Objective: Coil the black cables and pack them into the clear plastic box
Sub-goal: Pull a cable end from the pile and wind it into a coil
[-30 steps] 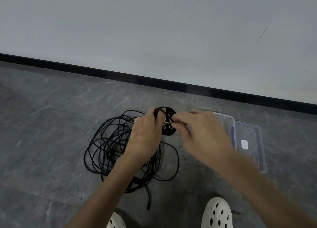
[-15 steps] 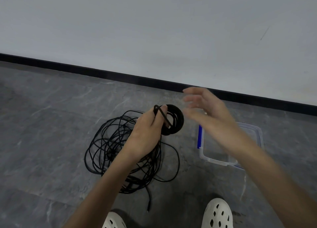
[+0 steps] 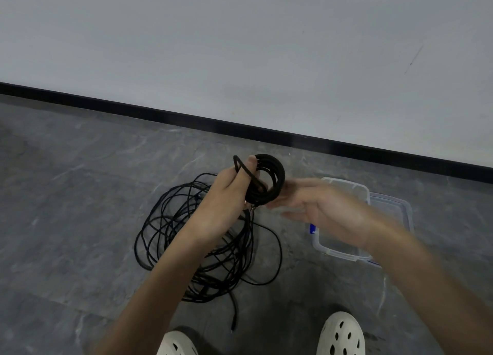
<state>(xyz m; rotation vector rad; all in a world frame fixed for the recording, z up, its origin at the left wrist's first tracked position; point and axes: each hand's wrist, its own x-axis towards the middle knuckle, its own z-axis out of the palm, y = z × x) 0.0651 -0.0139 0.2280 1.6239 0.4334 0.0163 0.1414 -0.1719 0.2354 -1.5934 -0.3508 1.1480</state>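
My left hand (image 3: 224,194) grips a small tight coil of black cable (image 3: 272,178), held up above the floor with one loop sticking out past my thumb. My right hand (image 3: 317,208) is blurred, fingers straight and palm turned up, its fingertips just under the coil's right side and holding nothing. A loose tangle of black cable (image 3: 197,240) lies on the grey floor beneath my left arm, one plug end trailing toward my feet. The clear plastic box (image 3: 336,253) sits on the floor to the right, partly hidden by my right hand.
The box's clear lid (image 3: 400,208) with a blue clip lies right behind the box. A white wall with a black skirting board (image 3: 186,117) runs across the back. My two white clogs (image 3: 341,333) stand at the bottom edge.
My right hand let go of the cable end, swung up and away to the right, and has now come back low under the coil. The left hand kept holding the coil.
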